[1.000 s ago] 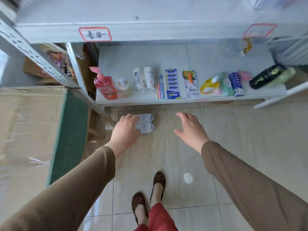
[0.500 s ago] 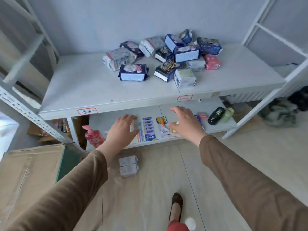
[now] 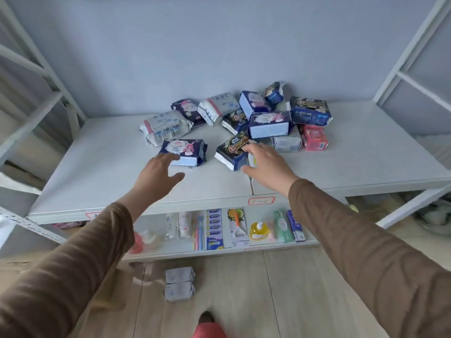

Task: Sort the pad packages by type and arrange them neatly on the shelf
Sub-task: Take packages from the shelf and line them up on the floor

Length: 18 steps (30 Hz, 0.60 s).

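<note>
Several pad packages lie in a loose heap on the white shelf (image 3: 102, 172). Nearest me are a dark blue pack with a pink picture (image 3: 184, 150) and a dark pack with gold lettering (image 3: 231, 152). Behind them sit white packs (image 3: 166, 124), more dark blue packs (image 3: 269, 124) and a red pack (image 3: 314, 137). My left hand (image 3: 156, 178) reaches with spread fingers, its fingertips at the front edge of the pink-picture pack. My right hand (image 3: 267, 167) hovers open over the gold-lettered pack, holding nothing. Two white packs (image 3: 179, 284) lie on the floor.
The lower shelf (image 3: 219, 251) holds toothbrushes, a blue card of batteries, a peeler card, a yellow bottle and toothpaste boxes. White frame posts stand at left (image 3: 31, 76) and right (image 3: 400, 69). A foot (image 3: 206, 318) shows at the bottom.
The view has risen from the floor and lower shelf to the upper shelf. Both hands have moved up and forward from the floor packs to the heap of pads.
</note>
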Each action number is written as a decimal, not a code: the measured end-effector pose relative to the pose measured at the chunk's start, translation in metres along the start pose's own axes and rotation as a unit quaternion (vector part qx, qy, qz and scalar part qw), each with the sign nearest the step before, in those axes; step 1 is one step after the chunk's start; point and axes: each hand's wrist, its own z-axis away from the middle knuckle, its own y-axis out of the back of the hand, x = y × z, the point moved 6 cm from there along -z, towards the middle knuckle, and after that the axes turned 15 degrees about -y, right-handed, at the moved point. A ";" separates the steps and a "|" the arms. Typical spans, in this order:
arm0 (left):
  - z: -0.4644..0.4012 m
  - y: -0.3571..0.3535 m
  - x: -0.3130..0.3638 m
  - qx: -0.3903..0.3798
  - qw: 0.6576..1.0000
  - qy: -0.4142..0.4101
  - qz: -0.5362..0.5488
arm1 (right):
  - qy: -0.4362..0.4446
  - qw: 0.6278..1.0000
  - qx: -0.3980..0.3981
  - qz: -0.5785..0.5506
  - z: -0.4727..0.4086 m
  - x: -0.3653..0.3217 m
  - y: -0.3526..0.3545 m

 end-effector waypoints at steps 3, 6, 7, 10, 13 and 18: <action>-0.040 0.006 -0.027 0.017 1.000 0.012 0.000 | 0.004 1.000 -0.004 -0.003 -0.055 -0.006 0.007; -0.084 0.007 -0.063 0.026 0.999 0.020 0.001 | 0.020 1.000 -0.005 0.003 -0.115 -0.018 0.013; -0.099 0.008 -0.077 0.028 0.999 0.030 0.000 | 0.025 1.000 -0.006 0.009 -0.136 -0.023 0.014; -0.138 0.007 -0.119 0.026 0.997 0.070 0.006 | 0.019 0.999 -0.032 0.023 -0.195 -0.030 0.015; -0.173 0.005 -0.160 0.012 0.994 0.103 0.013 | 0.002 0.998 -0.054 0.042 -0.247 -0.033 0.014; -0.211 0.003 -0.222 -0.005 0.985 0.173 0.015 | 0.007 0.995 -0.068 0.068 -0.329 -0.034 0.014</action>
